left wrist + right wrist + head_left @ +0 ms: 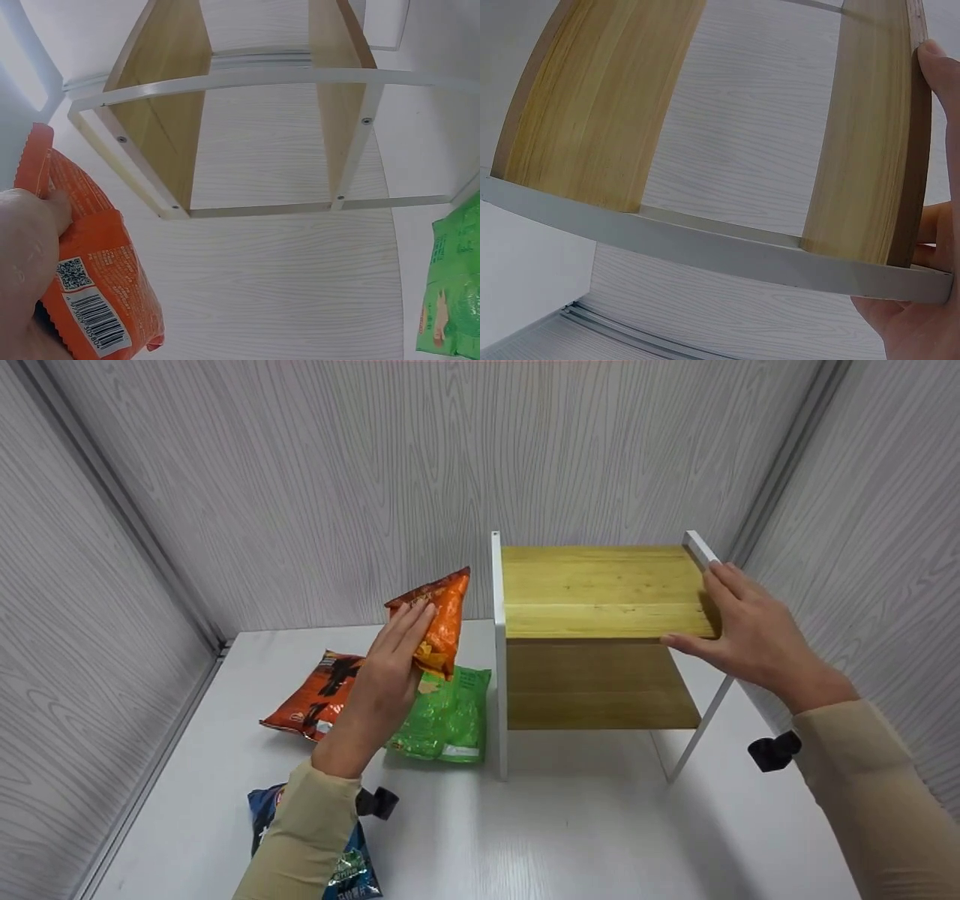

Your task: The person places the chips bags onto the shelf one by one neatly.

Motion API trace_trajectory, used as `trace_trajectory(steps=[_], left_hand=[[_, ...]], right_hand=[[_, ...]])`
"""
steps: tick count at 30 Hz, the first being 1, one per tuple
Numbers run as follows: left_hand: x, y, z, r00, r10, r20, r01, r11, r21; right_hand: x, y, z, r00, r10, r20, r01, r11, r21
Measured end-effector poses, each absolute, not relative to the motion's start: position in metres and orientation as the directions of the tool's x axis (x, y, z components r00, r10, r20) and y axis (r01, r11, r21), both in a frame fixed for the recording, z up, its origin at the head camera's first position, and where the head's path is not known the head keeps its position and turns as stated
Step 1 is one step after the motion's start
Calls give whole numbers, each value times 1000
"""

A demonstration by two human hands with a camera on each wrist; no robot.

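My left hand (386,682) holds an orange snack bag (448,619) up, left of a two-tier shelf rack with wooden boards (600,585) and a white frame (499,697). In the left wrist view, the bag's back (112,277) shows a barcode, with the thumb side of the hand against its upper edge. My right hand (761,634) grips the rack's upper right corner. Its thumb lies at the front edge of the top board, and its fingers reach over the white side rail. The right wrist view has the fingers (885,315) around the frame's end.
A green snack bag (461,720) lies beside the rack's left leg. To its left is a red-orange bag (307,701), partly behind my left arm. A blue bag (364,870) lies nearer, under the left sleeve. Grey wood-grain walls (337,495) enclose the white table (202,780).
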State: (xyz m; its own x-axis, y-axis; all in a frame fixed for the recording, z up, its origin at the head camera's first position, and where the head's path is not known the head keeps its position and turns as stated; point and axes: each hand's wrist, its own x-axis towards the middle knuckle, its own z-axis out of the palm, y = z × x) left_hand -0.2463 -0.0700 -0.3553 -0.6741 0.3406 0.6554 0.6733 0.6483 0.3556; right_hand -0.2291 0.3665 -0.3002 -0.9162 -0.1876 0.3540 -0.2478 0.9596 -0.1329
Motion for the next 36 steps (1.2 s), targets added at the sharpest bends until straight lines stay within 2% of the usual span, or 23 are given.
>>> trace_trajectory(steps=[9, 20, 30, 36], left_hand=[[-250, -49, -327, -622, 376, 687, 710, 640, 293], [-254, -26, -295, -542, 428, 723, 734, 660, 159], [-253, 7, -270, -482, 503, 717, 775, 627, 81], [-253, 25, -264, -470, 552, 689, 780, 625, 32]], right_hand=[[-229, 368, -300, -918, -184, 352, -243, 961, -130], [-227, 366, -300, -917, -175, 358, -237, 962, -137], [-229, 364, -303, -917, -169, 361, -232, 963, -139], [-232, 360, -306, -920, -163, 356, -227, 963, -146]])
